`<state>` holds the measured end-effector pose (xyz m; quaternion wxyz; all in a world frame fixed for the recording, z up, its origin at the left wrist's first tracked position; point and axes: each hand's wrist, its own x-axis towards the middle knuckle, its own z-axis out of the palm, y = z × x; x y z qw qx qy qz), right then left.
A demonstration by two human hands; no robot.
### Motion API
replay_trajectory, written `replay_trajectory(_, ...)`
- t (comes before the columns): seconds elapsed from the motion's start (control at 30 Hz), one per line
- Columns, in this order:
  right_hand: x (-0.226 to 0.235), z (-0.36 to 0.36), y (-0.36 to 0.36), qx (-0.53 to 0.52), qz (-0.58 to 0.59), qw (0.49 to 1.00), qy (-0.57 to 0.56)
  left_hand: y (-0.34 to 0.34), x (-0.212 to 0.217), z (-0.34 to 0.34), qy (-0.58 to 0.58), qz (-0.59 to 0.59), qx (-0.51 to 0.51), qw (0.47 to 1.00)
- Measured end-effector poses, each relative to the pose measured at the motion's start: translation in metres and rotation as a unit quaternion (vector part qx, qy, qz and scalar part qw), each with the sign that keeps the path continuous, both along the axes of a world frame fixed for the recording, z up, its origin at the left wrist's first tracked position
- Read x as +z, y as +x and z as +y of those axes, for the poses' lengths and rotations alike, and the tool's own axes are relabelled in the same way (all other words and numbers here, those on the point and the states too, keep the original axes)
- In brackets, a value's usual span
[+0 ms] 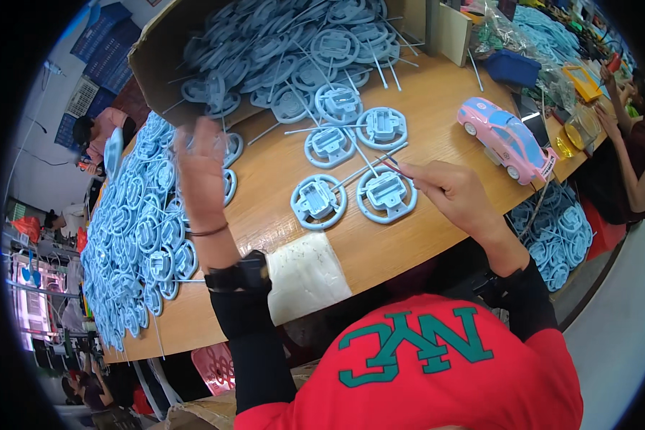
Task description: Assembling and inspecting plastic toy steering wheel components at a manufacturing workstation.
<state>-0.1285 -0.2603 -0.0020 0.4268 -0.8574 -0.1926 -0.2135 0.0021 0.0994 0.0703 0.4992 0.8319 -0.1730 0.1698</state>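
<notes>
Head view: I see the right hand [453, 192] pinching a thin dark strand [400, 168] just over a light-blue toy steering wheel [386, 193], one of five grouped on the tabletop [416, 247]; the left hand [202, 179] is blurred, so I cannot tell its grip. These five lie open-backed, so I judge them unfinished; between the boxed heap [279, 54] and left-side heap [132, 222], I cannot tell which is done.

Green capitals [431, 350] on red shirt [444, 401], lettered plate [549, 167] on pink car [505, 136]

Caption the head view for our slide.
Left hand blurred, right hand pinching something thin by blue wheels; pink car at right.
</notes>
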Motion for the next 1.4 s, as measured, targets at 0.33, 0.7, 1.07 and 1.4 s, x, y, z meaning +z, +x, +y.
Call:
replay_trajectory(0.33,-0.011,0.005,-0.002,0.025,0.047,0.998,-0.04,-0.025,-0.09,-0.046,0.318,0.194,-0.038,0.927)
replay_trajectory(0.7,-0.014,0.002,-0.006,0.025,0.052,0.998,-0.031,-0.049,-0.007,0.009,-0.193,0.102,-0.056,0.974)
replay_trajectory(1.07,-0.002,0.025,-0.006,0.02,0.009,0.992,-0.122,-0.072,-0.093,-0.118,-0.402,0.29,-0.174,0.851)
replay_trajectory(1.4,-0.008,0.024,-0.004,0.023,0.013,0.987,-0.159,-0.072,-0.108,-0.122,-0.415,0.367,-0.185,0.812)
